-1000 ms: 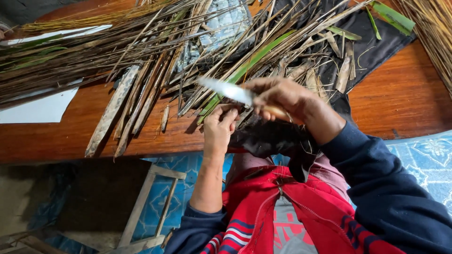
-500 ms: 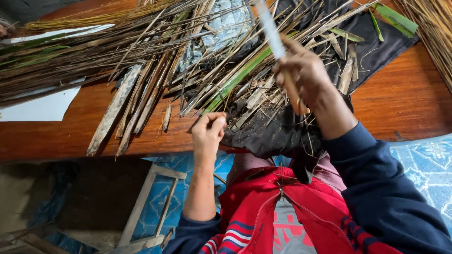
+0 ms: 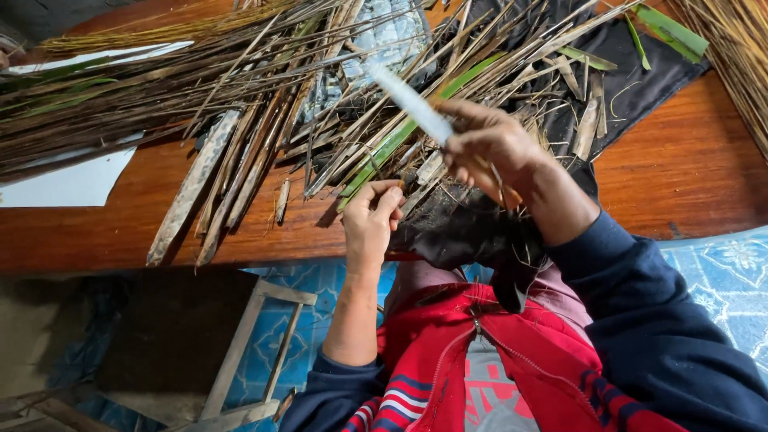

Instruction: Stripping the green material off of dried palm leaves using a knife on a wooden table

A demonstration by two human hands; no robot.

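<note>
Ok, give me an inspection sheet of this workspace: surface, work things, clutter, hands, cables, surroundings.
Surface: wooden table, partly under a dark cloth.
Work things: knife, blade up and leftward; thin strip pinched at the table edge.
Clutter: dry stalks piled across the table, green leaf, white paper.
Hands: right hand grips the knife; left hand pinches the strip.
Cables: nothing seen.
Surroundings: blue patterned mat, wooden frame on the floor.

A reddish wooden table (image 3: 688, 160) carries dried reed strips (image 3: 240, 104), black cloth (image 3: 632, 80) and white paper (image 3: 68, 184).
</note>
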